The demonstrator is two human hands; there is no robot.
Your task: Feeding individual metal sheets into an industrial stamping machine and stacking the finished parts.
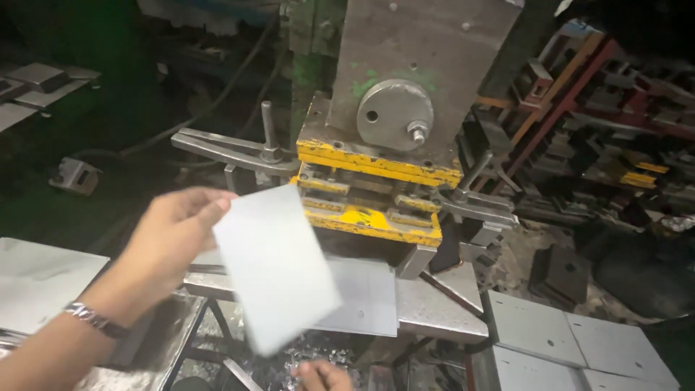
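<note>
Holding a thin grey metal sheet (pixel 275 266) at its upper left corner, your left hand (pixel 176 233) has the fingers (pixel 210 211) pinching that corner, thumb side hidden behind the plate. The sheet hangs tilted in the air, in front of the yellow-edged press head (pixel 376 192) and above the steel table (pixel 434 308), its lower end reaching toward the table's near edge. Another flat sheet (pixel 365 297) lies on the table under the press die. Your right hand (pixel 322 376) shows only partly at the bottom of the view, near the sheet's lower corner but not clearly touching it; whether its fingers are spread or closed cannot be told. A watch (pixel 94 318) sits on your left wrist. Stacked punched plates (pixel 565 337) rest beyond the table's right edge. Judged from its look, the sheet is stiff, light enough for a one-corner grip, smooth and likely slippery, with edges that may be sharp. A corner pinch lets it swing; a firmer hold would be along two opposite long edges, fingers kept off the cut rims and clear of the die.
</note>
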